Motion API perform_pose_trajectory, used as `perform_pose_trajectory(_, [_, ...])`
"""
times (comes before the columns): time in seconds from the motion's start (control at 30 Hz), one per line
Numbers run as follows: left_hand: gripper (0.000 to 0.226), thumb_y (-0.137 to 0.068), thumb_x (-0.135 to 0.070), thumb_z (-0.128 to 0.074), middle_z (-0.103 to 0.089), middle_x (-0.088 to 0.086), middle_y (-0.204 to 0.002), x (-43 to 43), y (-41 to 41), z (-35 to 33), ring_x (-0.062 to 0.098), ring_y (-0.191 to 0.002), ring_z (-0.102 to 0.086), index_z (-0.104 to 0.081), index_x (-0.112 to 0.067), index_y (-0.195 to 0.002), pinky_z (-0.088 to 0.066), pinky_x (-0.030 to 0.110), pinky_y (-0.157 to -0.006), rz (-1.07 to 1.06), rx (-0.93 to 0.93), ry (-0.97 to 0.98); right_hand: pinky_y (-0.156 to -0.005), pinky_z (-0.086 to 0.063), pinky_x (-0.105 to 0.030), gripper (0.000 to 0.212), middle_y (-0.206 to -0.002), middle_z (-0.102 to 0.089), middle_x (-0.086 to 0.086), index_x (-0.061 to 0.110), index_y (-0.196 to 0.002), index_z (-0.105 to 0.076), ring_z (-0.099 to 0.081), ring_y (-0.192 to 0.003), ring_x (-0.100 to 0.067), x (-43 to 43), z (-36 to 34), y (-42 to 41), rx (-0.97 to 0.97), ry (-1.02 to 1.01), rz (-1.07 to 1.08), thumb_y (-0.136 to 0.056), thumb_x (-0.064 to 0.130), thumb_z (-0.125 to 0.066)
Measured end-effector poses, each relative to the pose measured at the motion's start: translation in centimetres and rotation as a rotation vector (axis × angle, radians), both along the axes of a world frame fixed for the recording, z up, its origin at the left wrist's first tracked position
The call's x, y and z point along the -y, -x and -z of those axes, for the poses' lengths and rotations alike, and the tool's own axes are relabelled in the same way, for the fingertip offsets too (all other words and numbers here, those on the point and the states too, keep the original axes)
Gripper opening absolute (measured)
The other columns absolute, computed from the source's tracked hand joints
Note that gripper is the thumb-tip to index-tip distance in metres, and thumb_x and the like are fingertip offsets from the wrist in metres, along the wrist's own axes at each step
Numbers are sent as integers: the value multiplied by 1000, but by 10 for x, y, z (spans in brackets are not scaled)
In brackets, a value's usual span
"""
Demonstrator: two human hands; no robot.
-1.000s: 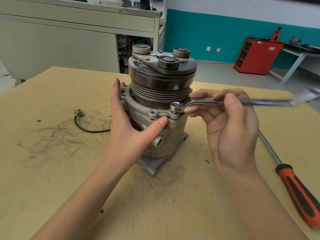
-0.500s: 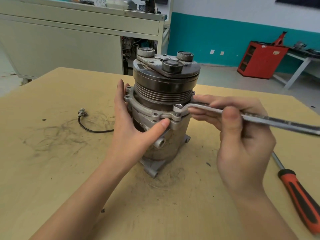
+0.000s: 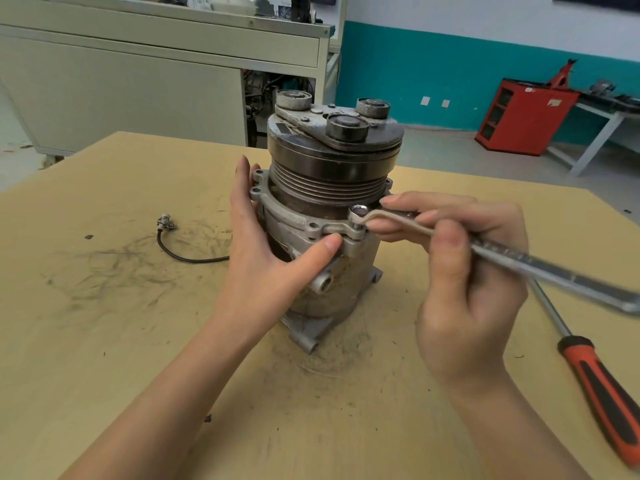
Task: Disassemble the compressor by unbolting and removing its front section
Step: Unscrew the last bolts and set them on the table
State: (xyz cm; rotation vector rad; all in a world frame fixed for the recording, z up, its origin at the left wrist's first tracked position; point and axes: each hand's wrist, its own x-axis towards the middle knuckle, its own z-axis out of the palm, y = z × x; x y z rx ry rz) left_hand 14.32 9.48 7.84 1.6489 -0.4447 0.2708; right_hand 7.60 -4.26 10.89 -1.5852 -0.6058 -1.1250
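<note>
- While your right hand (image 3: 474,271) clenches the wrench (image 3: 519,261), its ring seated on a flange bolt (image 3: 358,213), a tilted pull could slip it off, rounding the head.
- Your left hand (image 3: 263,258) braces the compressor (image 3: 332,188), upright on the table (image 3: 104,341), with flat fingers and thumb. If you slacken, it could tip.
- No writing reads clearly; the wrench-shank marks are blurred.

The left forearm (image 3: 162,389), right forearm (image 3: 502,431), left grip (image 3: 263,268) and right grip (image 3: 478,292) are all bare, with fingernails (image 3: 446,230) cut short.
</note>
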Motion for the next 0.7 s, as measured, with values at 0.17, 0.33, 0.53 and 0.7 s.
perform_pose_trajectory(0.17, [119, -60, -64, -70, -13, -19, -158, 0, 1, -1, -3, -143, -21, 1, -39, -151, -26, 38, -119, -2, -2, -10, -64, -54, -25, 26, -85, -71, -13, 6, -87, -47, -70, -69, -21, 26, -12, -18, -473, -516, -482, -99, 12, -25])
perform_pose_trajectory(0.33, [119, -59, -65, -70, -15, -20, -157, 0, 2, -1, -5, -141, -22, 0, -40, -151, -27, 37, -118, 1, -2, -5, -67, -54, -23, 31, -87, -72, -13, 6, -86, -53, -70, -75, -19, 30, -15, -19, -462, -602, -436, -101, 18, -28])
perform_pose_trajectory(0.53, [118, -59, -66, -70, -15, -21, -157, 0, 0, 0, -4, -142, -22, 1, -42, -151, -28, 39, -118, -1, -2, -18, -73, -56, -31, 15, -93, -69, -11, 11, -98, -54, -71, -84, -22, 14, -16, 4, -71, -191, 36, -99, 14, -39])
perform_pose_trajectory(0.7, [118, -60, -65, -70, -16, -18, -158, 0, -1, 1, -3, -142, -23, 0, -38, -152, -27, 38, -118, -5, 9, -13, -77, -57, -38, 17, -107, -63, -5, 6, -101, -57, -69, -91, -18, 4, -7, 8, -22, -6, 91, -98, 16, -43])
